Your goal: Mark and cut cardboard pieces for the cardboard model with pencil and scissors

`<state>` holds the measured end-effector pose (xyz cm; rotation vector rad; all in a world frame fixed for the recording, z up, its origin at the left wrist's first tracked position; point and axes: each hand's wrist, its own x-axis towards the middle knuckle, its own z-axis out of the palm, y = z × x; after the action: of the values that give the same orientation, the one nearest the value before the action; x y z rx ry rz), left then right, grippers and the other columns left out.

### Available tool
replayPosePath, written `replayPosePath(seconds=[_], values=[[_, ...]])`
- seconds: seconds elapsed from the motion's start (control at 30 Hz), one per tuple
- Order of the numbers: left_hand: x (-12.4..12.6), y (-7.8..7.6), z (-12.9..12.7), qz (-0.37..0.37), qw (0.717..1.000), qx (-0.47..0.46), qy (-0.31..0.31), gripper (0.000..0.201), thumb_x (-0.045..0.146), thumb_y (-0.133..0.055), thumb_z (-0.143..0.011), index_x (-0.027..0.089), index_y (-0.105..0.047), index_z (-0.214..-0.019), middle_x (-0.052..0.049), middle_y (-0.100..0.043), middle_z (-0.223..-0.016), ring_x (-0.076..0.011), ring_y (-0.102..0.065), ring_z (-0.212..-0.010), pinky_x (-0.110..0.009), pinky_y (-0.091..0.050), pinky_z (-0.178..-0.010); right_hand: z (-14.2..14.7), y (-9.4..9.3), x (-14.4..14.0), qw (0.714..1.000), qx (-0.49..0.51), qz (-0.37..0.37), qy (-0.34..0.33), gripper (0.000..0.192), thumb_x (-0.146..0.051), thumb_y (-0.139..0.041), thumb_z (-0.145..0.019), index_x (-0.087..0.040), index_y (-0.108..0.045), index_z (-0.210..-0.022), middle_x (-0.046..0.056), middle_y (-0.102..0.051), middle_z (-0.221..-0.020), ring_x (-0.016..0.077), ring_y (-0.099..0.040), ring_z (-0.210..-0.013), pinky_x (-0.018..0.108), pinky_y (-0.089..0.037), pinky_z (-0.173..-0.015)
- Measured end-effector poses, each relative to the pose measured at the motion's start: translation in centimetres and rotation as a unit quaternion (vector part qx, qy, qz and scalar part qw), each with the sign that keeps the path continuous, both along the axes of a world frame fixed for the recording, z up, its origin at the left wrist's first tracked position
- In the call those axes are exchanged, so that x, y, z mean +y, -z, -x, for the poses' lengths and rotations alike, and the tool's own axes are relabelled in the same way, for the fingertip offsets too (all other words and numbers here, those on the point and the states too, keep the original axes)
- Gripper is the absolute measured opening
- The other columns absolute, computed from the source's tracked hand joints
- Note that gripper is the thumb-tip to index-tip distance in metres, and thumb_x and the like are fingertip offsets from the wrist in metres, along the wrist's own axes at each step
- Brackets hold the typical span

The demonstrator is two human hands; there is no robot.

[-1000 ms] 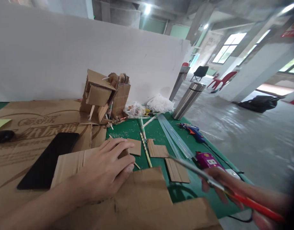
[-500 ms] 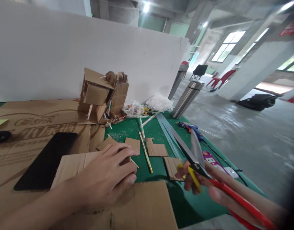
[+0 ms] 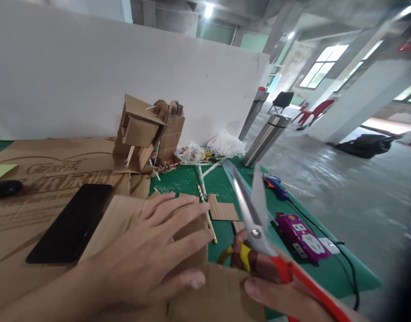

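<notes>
My left hand (image 3: 152, 255) lies flat with its fingers spread on a cardboard sheet (image 3: 118, 214) at the near edge of the table. My right hand (image 3: 275, 286) grips the red and yellow handles of a pair of scissors (image 3: 254, 214). The steel blades stand apart and point up and away, just right of the cardboard and my left fingertips. Small cardboard pieces (image 3: 224, 210) and a striped stick (image 3: 205, 205) lie on the green mat (image 3: 185, 181) behind the blades.
A cardboard model (image 3: 148, 134) stands at the back by the white wall. A black phone (image 3: 71, 223) lies on the left. A steel flask (image 3: 264, 141), a blue glue gun (image 3: 274, 183), a purple power strip (image 3: 301, 237) with its cable and clear sticks sit to the right.
My right hand has brought the scissors in from the right edge to just beside my left hand, and the blades have opened and swung upright. My left hand has spread wider on the cardboard.
</notes>
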<state>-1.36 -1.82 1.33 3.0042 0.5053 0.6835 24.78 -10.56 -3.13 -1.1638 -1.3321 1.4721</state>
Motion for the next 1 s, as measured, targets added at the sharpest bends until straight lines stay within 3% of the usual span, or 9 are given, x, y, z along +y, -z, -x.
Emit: replayPosePath(seconds=[0.1, 0.2, 0.27, 0.33, 0.47, 0.57, 0.63, 0.83, 1.0], values=[[0.3, -0.8, 0.9, -0.073, 0.996, -0.045, -0.001, 0.040, 0.050, -0.042, -0.097, 0.026, -0.049, -0.129, -0.009, -0.053, -0.142, -0.0301, -0.040, -0.134, -0.052, -0.017, -0.116, -1.4, -0.3, -0.4, 0.990, -0.003, 0.018, 0.140, 0.032, -0.045, -0.077, -0.073, -0.039, -0.064, -0.101, 0.001, -0.073, -0.091, 0.0313, -0.072, -0.091, 0.041, -0.060, -0.076], [0.3, -0.6, 1.1, -0.089, 0.986, -0.129, -0.055, 0.024, 0.036, -0.048, -0.094, 0.028, -0.051, -0.117, -0.007, -0.058, -0.127, -0.0281, -0.048, -0.119, -0.052, -0.028, -0.109, -2.0, -0.3, -0.8, 0.942, -0.033, -0.036, 0.331, 0.036, -0.053, -0.074, -0.074, -0.035, -0.062, -0.102, 0.008, -0.074, -0.103, 0.0384, -0.069, -0.104, 0.049, -0.062, -0.079], [0.2, 0.5, 0.7, -0.011, 0.968, -0.211, -0.138, 0.018, 0.024, -0.051, -0.090, 0.028, -0.050, -0.108, -0.006, -0.057, -0.112, -0.0253, -0.052, -0.105, -0.048, -0.041, -0.095, -1.8, 0.3, -0.8, 0.908, -0.079, -0.104, 0.399, 0.035, -0.053, -0.065, -0.082, -0.037, -0.056, -0.113, 0.010, -0.071, -0.114, 0.0377, -0.065, -0.112, 0.052, -0.061, -0.082], [0.0, 2.1, -0.2, 0.190, 0.938, -0.229, -0.177, 0.016, 0.037, -0.047, -0.094, 0.027, -0.048, -0.107, -0.005, -0.056, -0.100, -0.0237, -0.054, -0.094, -0.042, -0.050, -0.079, -1.3, 1.3, -0.7, 0.882, -0.122, -0.158, 0.426, 0.037, -0.047, -0.055, -0.091, -0.038, -0.047, -0.125, 0.010, -0.064, -0.127, 0.0363, -0.061, -0.119, 0.054, -0.058, -0.088], [-0.4, 4.8, -2.1, 0.551, 0.815, -0.161, -0.080, 0.054, 0.063, -0.051, -0.088, 0.025, -0.047, -0.125, -0.010, -0.060, -0.116, -0.0268, -0.059, -0.106, -0.047, -0.053, -0.086, 0.8, 4.0, 0.0, 0.877, -0.121, -0.208, 0.415, 0.035, -0.037, -0.052, -0.096, -0.033, -0.039, -0.129, 0.013, -0.056, -0.134, 0.0340, -0.062, -0.117, 0.056, -0.055, -0.093], [-0.8, 5.5, -3.0, 0.682, 0.700, -0.206, 0.044, 0.060, 0.063, -0.059, -0.085, 0.027, -0.046, -0.131, -0.012, -0.059, -0.128, -0.0279, -0.059, -0.116, -0.047, -0.050, -0.095, 2.9, 5.6, 0.5, 0.897, -0.120, -0.201, 0.374, 0.026, -0.035, -0.052, -0.096, -0.036, -0.042, -0.120, 0.010, -0.061, -0.124, 0.0312, -0.066, -0.108, 0.051, -0.059, -0.086], [-1.0, 5.6, -3.2, 0.705, 0.652, -0.276, 0.050, 0.055, 0.056, -0.060, -0.088, 0.028, -0.045, -0.132, -0.012, -0.059, -0.131, -0.0278, -0.058, -0.120, -0.047, -0.049, -0.099, 4.2, 6.0, 0.7, 0.910, -0.111, -0.201, 0.345, 0.029, -0.037, -0.058, -0.092, -0.041, -0.042, -0.117, 0.006, -0.063, -0.118, 0.0317, -0.066, -0.108, 0.047, -0.060, -0.082], [-1.6, 6.4, -2.7, 0.664, 0.645, -0.377, -0.031, 0.051, 0.040, -0.060, -0.091, 0.029, -0.037, -0.134, -0.010, -0.060, -0.130, -0.0239, -0.066, -0.104, -0.039, -0.059, -0.083, 4.1, 4.4, 0.5, 0.936, -0.122, -0.188, 0.273, 0.041, -0.043, -0.063, -0.088, -0.045, -0.039, -0.121, 0.000, -0.062, -0.104, 0.0236, -0.065, -0.092, 0.035, -0.057, -0.075], [-1.6, 7.1, -2.3, 0.675, 0.652, -0.341, -0.060, 0.048, 0.037, -0.054, -0.091, 0.032, -0.034, -0.134, -0.009, -0.060, -0.123, -0.0150, -0.064, -0.071, -0.027, -0.061, -0.053, -3.3, 2.6, -0.7, 0.924, -0.285, -0.205, 0.152, 0.026, -0.035, -0.064, -0.087, -0.033, -0.046, -0.107, 0.000, -0.064, -0.086, 0.0186, -0.062, -0.067, 0.027, -0.052, -0.059]])
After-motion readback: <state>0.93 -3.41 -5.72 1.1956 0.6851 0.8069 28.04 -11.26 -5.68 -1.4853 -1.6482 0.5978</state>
